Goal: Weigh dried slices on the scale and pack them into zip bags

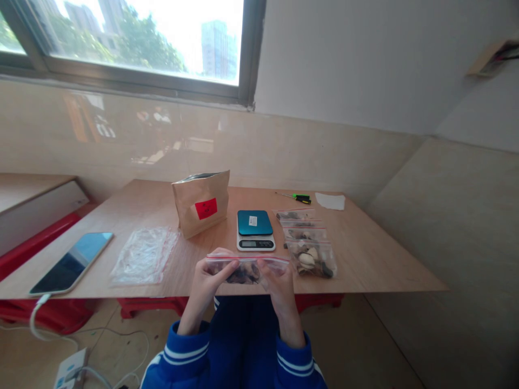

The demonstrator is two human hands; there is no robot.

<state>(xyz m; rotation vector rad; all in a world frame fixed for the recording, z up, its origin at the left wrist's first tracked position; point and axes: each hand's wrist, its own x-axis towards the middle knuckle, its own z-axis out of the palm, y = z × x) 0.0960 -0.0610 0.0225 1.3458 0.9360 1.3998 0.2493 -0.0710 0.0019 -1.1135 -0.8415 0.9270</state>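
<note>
Blue sleeves (182, 354), left hand (206, 286) and right hand (281, 294) holding a zip bag (247, 269)

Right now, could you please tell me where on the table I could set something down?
Bare table lies right of the filled bags, and left of the paper bag, behind the tablet and clear bag. It is crowded around the scale and held bag.

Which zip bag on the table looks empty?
The crumpled clear zip bag left of the paper bag, beside the tablet. It shows no contents, unlike the bags right of the scale, which hold pale and dark pieces.
</note>
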